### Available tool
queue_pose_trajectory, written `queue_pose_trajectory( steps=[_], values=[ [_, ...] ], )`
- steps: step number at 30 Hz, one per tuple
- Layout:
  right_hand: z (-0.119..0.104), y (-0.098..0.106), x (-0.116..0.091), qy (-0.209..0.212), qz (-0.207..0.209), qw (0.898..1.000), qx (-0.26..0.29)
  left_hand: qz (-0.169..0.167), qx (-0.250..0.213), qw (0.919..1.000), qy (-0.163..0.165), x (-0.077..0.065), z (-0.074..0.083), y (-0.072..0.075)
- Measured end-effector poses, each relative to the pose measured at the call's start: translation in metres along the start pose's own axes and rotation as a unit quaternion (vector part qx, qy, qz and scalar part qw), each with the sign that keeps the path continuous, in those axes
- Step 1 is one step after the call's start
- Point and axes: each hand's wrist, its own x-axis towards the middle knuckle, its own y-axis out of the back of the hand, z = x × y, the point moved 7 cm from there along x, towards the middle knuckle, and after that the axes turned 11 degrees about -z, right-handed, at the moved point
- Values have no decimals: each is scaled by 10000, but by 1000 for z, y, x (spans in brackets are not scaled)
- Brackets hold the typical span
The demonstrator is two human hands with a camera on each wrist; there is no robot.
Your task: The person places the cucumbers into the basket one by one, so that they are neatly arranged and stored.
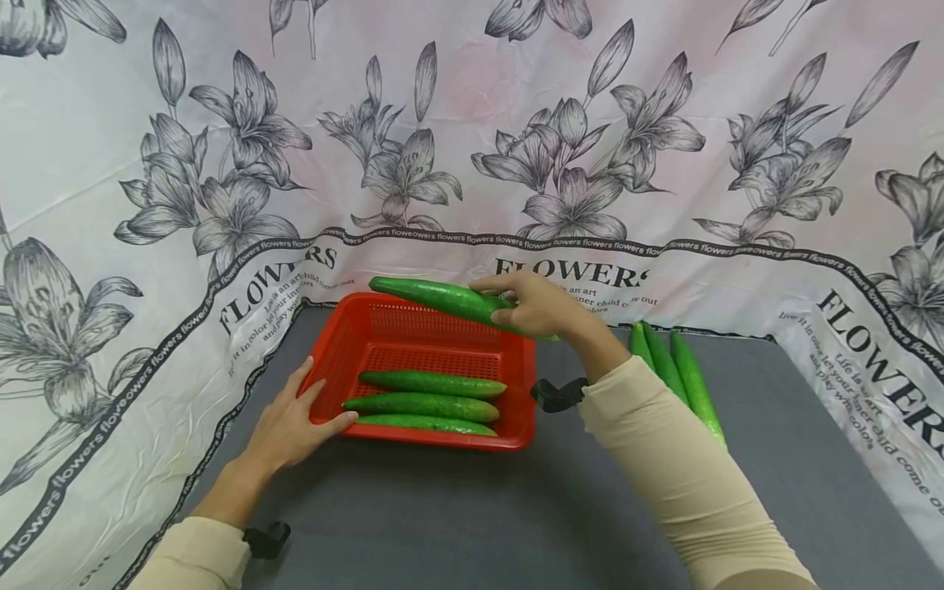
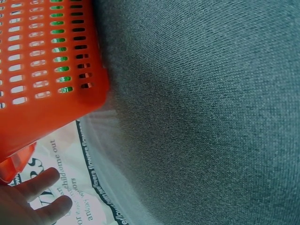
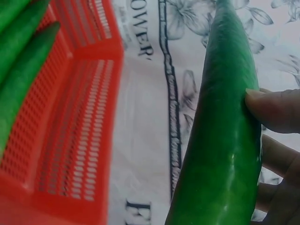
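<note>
A long green cucumber [image 1: 442,299] is raised over the back right of a red plastic basket [image 1: 527,393]. My right hand [image 1: 542,303] grips it near one end, thumb on one side and fingers on the other, as the right wrist view also shows. Inside the basket, three more cucumbers [image 1: 420,405] lie side by side towards the front. My left hand [image 1: 283,422] rests at the basket's front left corner, its thumb along the front rim. In the left wrist view, two of its fingers [image 2: 40,183] extend outside the perforated basket wall.
Several cucumbers [image 1: 693,385] lie on the grey tabletop [image 1: 457,516] to the right, partly hidden behind my right sleeve [image 1: 678,459]. A white cloth [image 1: 442,188] printed with flowers and lettering hangs behind the table and along both sides.
</note>
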Motion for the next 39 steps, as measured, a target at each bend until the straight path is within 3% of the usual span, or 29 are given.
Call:
queue_pose_trajectory(
  steps=[12, 26, 39],
  values=[
    [17, -40, 46, 122, 65, 9998, 120, 49, 3, 10000, -22, -1, -1, 1],
    [57, -85, 89, -629, -142, 9973, 349, 124, 45, 9999, -32, 1, -2, 2],
    [84, -112, 106, -1041, -511, 9931, 145, 104, 71, 9999, 38, 1, -3, 1]
  ],
)
